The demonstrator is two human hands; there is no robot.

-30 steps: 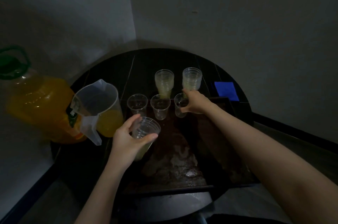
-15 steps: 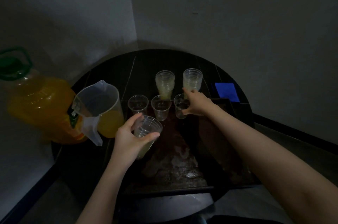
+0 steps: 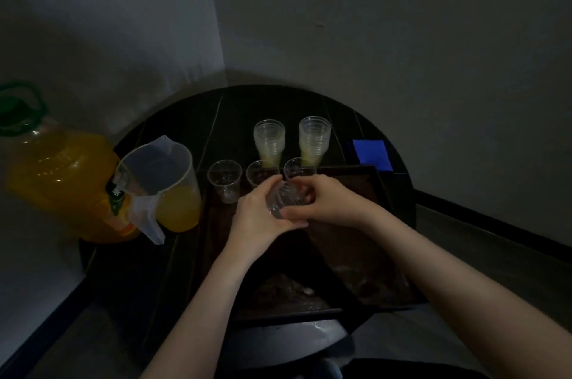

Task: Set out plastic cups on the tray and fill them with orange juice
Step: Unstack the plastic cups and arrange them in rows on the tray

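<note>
Both hands are meeting above the dark tray on a round black table. The left hand is cupping clear nested cups, fingers curled around them; the right hand is pinching their rim end. The cups are lying tilted, mouth pointing away toward the right. Three empty cups are standing in a row on the tray's far edge. Behind them, two cup stacks are showing yellowish liquid at the bottom. A pitcher is holding some orange juice beside a large juice bottle.
</note>
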